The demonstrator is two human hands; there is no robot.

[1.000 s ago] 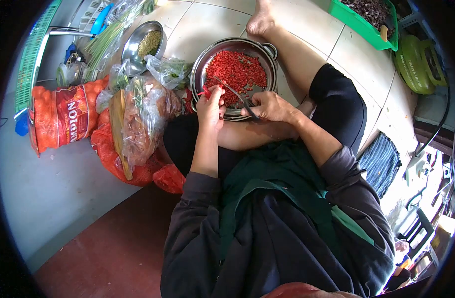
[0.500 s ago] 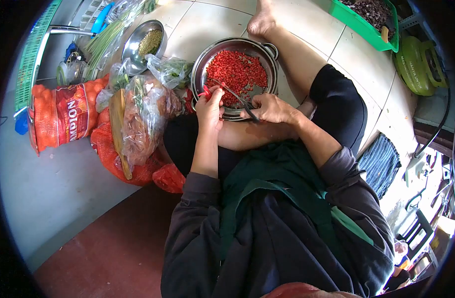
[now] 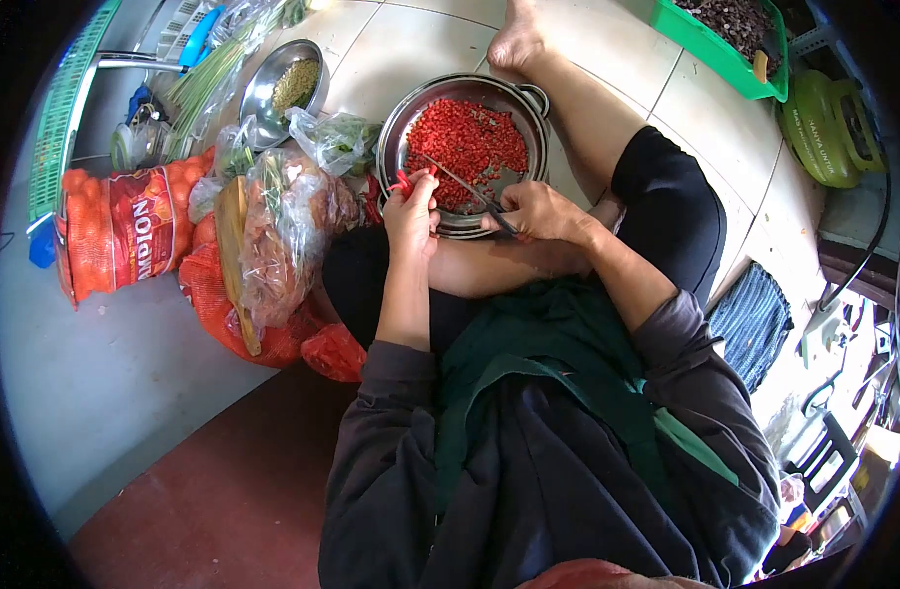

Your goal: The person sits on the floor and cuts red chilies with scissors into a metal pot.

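My left hand [image 3: 411, 222] is closed around a few red chillies [image 3: 402, 184], their ends poking out past the fingers at the near left rim of a steel pot [image 3: 392, 123]. Scissors [image 3: 466, 187] are gripped in my right hand [image 3: 545, 213], with the fingers wrapped round the handles. Their blades point up and left over the pot, close to the fingertips of the left hand. Inside the pot lies a broad layer of chopped red chilli pieces [image 3: 469, 137]. The scissor handles are mostly hidden by the right hand.
Left of the pot are plastic bags of produce [image 3: 283, 236], a red net sack [image 3: 126, 231] and a metal bowl [image 3: 265, 96] of greenish bits. A green crate [image 3: 690, 41] and a green gas cylinder [image 3: 813, 123] stand at upper right. My bent legs surround the pot's near side.
The scissor blades have come closer together and shifted slightly. Both hands have moved only a little; the pot and surroundings stay put.
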